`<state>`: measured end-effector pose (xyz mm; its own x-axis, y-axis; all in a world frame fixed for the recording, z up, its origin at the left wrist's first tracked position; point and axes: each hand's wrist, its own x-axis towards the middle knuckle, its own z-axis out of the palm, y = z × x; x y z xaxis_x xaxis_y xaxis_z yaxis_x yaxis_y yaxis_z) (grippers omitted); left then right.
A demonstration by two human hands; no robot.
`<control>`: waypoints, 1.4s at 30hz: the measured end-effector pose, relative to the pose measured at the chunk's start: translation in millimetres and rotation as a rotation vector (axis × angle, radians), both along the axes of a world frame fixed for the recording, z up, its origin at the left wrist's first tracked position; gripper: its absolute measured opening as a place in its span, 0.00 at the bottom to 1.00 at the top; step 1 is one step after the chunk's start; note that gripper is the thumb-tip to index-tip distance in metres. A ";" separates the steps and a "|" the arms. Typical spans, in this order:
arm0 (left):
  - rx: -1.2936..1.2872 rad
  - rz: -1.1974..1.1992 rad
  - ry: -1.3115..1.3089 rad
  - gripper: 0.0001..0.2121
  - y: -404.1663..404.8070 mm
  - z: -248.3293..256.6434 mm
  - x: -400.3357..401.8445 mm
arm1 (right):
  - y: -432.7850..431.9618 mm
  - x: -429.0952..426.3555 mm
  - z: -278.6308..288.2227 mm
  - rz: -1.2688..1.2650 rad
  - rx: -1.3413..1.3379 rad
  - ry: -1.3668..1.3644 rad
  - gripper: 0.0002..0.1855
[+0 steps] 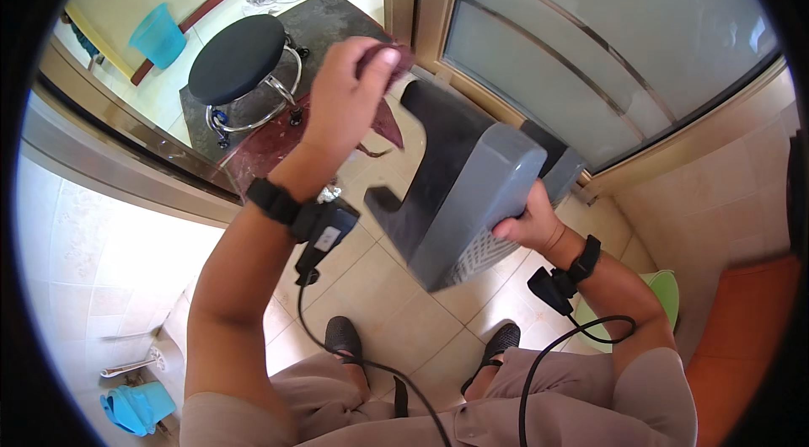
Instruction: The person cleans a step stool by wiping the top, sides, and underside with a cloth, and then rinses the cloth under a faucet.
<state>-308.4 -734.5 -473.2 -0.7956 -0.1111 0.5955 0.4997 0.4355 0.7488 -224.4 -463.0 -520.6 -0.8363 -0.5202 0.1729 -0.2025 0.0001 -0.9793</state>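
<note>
A dark red cloth (387, 128) is bunched in my left hand (346, 96), and one end of it hangs below the fingers. That hand is beside the upper end of a grey plastic stool (480, 194), next to one of its dark legs; whether the cloth touches it I cannot tell. The stool is held tilted in front of me, with its dark inner side turned to the left and a patterned panel low on its near side. My right hand (537, 219) grips its right edge, thumb on the near face and the other fingers hidden behind.
Beyond the doorway, a black wheeled stool (237, 58) stands on a dark mat (335, 23) near a blue bin (161, 36). A frosted glass door (569, 23) is ahead right. At right are a green bucket (663, 295) and an orange object (746, 346). A cable (404, 377) trails from my left wrist.
</note>
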 end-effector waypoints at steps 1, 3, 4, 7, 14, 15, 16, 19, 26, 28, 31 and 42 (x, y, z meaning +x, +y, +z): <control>0.099 0.013 -0.032 0.12 -0.5 3.8 0.9 | 3.8 -3.8 0.6 -0.059 0.135 0.076 0.31; 0.281 -0.082 -0.112 0.10 15.3 18.8 27.1 | 12.0 -11.6 -0.1 -0.179 0.400 0.226 0.31; 0.229 -0.124 -0.075 0.09 26.4 22.2 37.1 | 10.4 -11.4 -5.0 -0.258 0.418 0.254 0.33; -0.279 -0.292 0.334 0.10 51.7 22.4 60.9 | 3.3 -9.0 6.5 -0.187 0.482 0.305 0.34; -0.095 -0.117 -0.290 0.13 -10.7 -3.3 9.5 | -12.3 8.6 24.9 -0.131 0.677 0.464 0.33; -0.050 -0.076 -0.240 0.14 -11.8 -1.3 12.7 | -13.2 8.5 29.5 -0.139 0.797 0.534 0.34; -0.013 -0.104 -0.208 0.14 -11.4 1.7 17.2 | -15.0 4.9 34.0 -0.196 0.846 0.573 0.36; 0.020 -0.228 -0.062 0.11 12.9 28.7 43.9 | -8.0 -2.0 24.9 -0.316 0.931 0.561 0.36; -0.472 -0.376 0.190 0.08 34.5 15.1 57.3 | -8.0 1.2 33.8 -0.238 0.948 0.765 0.34; -0.652 -0.320 0.316 0.08 17.2 6.0 37.2 | -5.6 9.6 32.3 -0.179 0.912 0.879 0.34; -0.536 -0.239 -0.182 0.09 -21.0 -26.4 16.7 | -9.8 16.9 38.1 -0.041 0.922 0.976 0.33; -0.543 -0.538 -0.035 0.10 12.7 0.9 51.5 | -6.4 -1.2 20.0 -0.082 1.038 0.934 0.31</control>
<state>-256.9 -721.8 -472.3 -0.6765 0.5982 0.4296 0.7272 0.4502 0.5182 -225.6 -469.3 -500.6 -0.6610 -0.7086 0.2468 -0.7360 0.6764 -0.0293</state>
